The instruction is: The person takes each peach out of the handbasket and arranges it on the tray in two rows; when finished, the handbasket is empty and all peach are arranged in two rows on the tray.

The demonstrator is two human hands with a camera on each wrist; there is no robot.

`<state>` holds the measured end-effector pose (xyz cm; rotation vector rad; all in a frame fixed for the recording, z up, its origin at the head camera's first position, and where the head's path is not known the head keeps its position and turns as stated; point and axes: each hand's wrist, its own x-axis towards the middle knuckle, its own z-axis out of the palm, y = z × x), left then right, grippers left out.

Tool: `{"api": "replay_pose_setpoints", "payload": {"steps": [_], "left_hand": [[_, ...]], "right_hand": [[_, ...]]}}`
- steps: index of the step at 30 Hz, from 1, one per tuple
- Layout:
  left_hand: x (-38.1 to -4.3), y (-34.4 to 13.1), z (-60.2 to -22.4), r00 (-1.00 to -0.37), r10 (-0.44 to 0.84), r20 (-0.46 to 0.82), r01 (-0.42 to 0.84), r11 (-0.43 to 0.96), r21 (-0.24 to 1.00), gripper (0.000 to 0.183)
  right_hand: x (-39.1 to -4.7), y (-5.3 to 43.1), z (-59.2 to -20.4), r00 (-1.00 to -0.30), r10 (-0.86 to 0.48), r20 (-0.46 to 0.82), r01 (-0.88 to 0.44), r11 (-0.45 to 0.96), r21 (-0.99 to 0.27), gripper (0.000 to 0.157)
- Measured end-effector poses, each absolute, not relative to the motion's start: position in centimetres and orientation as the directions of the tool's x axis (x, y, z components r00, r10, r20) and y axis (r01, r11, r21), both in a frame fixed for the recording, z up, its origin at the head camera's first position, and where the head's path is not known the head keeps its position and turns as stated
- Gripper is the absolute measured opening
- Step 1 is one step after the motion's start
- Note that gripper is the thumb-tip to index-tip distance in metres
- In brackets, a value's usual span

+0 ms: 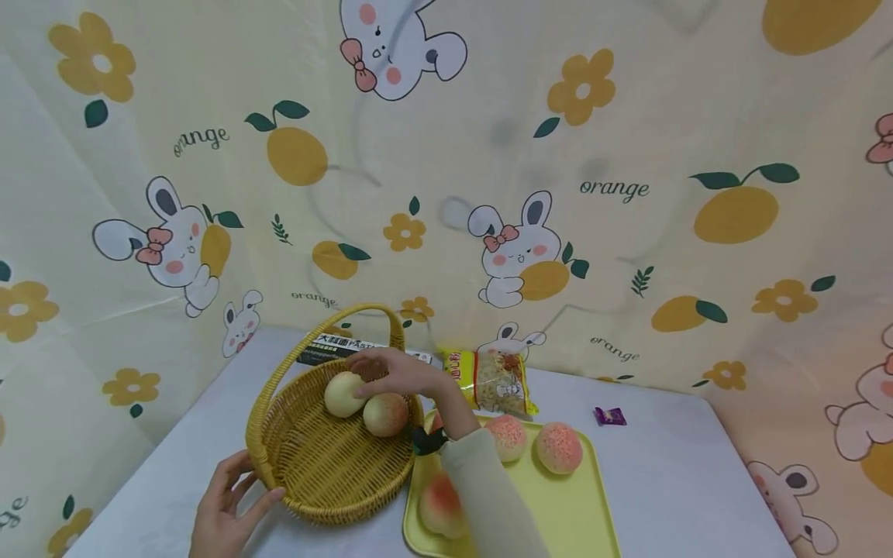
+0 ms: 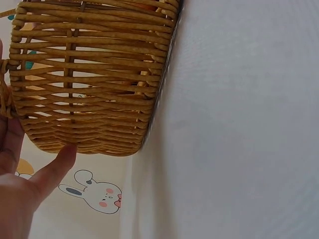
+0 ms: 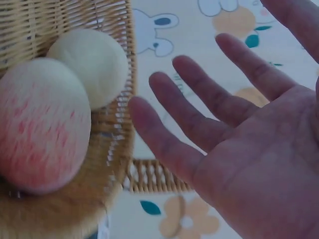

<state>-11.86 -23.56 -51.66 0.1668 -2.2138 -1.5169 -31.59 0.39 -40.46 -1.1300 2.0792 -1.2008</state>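
A yellow wicker basket (image 1: 328,465) with a tall arched handle stands on the left of the table. My left hand (image 1: 226,508) holds its near left side by the handle's base. In the left wrist view, one fingertip of the left hand (image 2: 30,194) touches the woven wall (image 2: 89,99). Inside the basket lie a pale peach (image 1: 343,394) and a blushed peach (image 1: 386,415). Over the basket's far right rim is my right hand (image 1: 401,370), just above the two peaches. The right wrist view shows the right hand (image 3: 239,134) with spread fingers and a bare palm.
Right of the basket is a yellow tray (image 1: 551,519) with several peaches, including one pink peach (image 1: 560,448); the right forearm crosses it. Behind stand a yellow pasta bag (image 1: 491,381) and a black-and-white pasta pack (image 1: 321,353). A small purple packet (image 1: 610,416) lies at the right.
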Motion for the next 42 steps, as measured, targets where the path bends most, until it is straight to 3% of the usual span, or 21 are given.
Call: {"api": "replay_pose_setpoints", "payload": {"steps": [9, 16, 27, 35, 42], "left_hand": [[-12.0, -23.5, -51.6, -0.895, -0.330, 0.300, 0.159, 0.393, 0.906, 0.062], [-11.9, -23.4, -51.4, -0.892, -0.343, 0.294, 0.145, 0.399, 0.905, 0.062], [-12.1, -23.4, -51.5, -0.886, -0.351, 0.303, 0.159, 0.384, 0.910, 0.063], [-12.0, -23.3, -51.3, -0.890, -0.372, 0.263, 0.113, 0.378, 0.919, 0.064], [-11.8, -23.3, -51.1, -0.900, -0.389, 0.197, 0.046, 0.363, 0.931, 0.065]], "right_hand": [[-32.7, -2.5, -42.1, -0.599, -0.796, -0.087, -0.346, 0.356, -0.868, 0.057], [-33.3, -3.7, -43.8, -0.657, -0.751, -0.064, -0.302, 0.340, -0.891, 0.056], [-33.8, -4.8, -45.2, -0.690, -0.723, -0.034, -0.336, 0.362, -0.869, 0.054], [-33.8, -5.0, -45.9, -0.690, -0.723, -0.029, -0.390, 0.406, -0.827, 0.041], [-33.4, -4.8, -46.2, -0.642, -0.766, -0.041, -0.399, 0.379, -0.835, 0.038]]}}
